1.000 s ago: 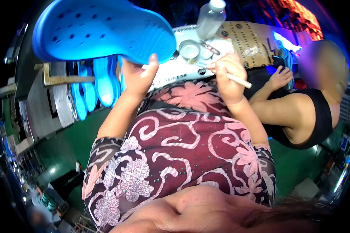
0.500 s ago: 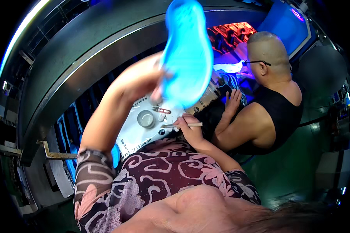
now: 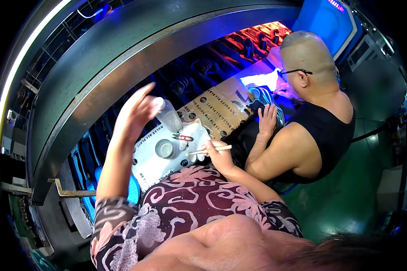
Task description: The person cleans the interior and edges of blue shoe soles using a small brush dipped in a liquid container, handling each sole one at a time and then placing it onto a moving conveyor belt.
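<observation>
My left hand (image 3: 138,108) is raised over the near edge of the conveyor, holding nothing, its fingers apart and slightly blurred. Beside its fingertips stands a translucent bottle (image 3: 170,118) with a white cap; I cannot tell whether they touch. In my right hand (image 3: 219,157) is a thin brush (image 3: 222,148) with a pale handle, its tip pointing left over the white printed sheet (image 3: 150,158). On that sheet sit a round cup (image 3: 166,148) and red-handled thread snips (image 3: 183,137). Blue shoe soles (image 3: 88,156) lie on the conveyor to the left, with another blue sole (image 3: 134,190) near my left elbow.
A co-worker (image 3: 303,131) in a black sleeveless top sits close on my right, hands near blue-edged pieces. Brown printed cardboard (image 3: 217,108) covers the work surface between us. A metal rail (image 3: 108,74) curves along the far side, and a metal bracket (image 3: 72,193) juts out at left.
The blue sole held up in my left hand is gone from it. That hand has moved left and opened, uncovering the bottle. My right hand still holds the brush, nearly unmoved.
</observation>
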Demonstrator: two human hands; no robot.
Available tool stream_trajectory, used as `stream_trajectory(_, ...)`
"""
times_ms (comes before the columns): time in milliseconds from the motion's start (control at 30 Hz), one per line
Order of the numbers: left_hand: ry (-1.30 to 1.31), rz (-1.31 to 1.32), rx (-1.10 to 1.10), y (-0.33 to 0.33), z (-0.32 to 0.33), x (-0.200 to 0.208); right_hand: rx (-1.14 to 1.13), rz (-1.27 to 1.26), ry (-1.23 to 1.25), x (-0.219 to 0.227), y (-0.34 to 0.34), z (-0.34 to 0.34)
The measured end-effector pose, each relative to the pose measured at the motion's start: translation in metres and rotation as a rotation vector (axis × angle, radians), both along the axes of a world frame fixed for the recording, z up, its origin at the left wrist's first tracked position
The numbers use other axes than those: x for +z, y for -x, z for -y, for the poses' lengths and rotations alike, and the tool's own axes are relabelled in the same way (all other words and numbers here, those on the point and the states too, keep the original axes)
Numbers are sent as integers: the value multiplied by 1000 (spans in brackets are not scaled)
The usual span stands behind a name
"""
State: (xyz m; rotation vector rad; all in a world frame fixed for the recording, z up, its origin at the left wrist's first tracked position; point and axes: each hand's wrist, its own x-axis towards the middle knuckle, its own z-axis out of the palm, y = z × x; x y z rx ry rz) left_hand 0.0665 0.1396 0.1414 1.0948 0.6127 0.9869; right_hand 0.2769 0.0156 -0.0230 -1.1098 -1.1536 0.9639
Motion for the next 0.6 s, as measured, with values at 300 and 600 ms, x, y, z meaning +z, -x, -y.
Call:
stream_trajectory(300, -239, -1597, 1033, 315, 180, -208, 163, -205, 108, -10, 18, -14)
stream_trajectory(600, 295, -1515, 964, 351, 223, -276, 204, -109, 184, -20, 44, -14)
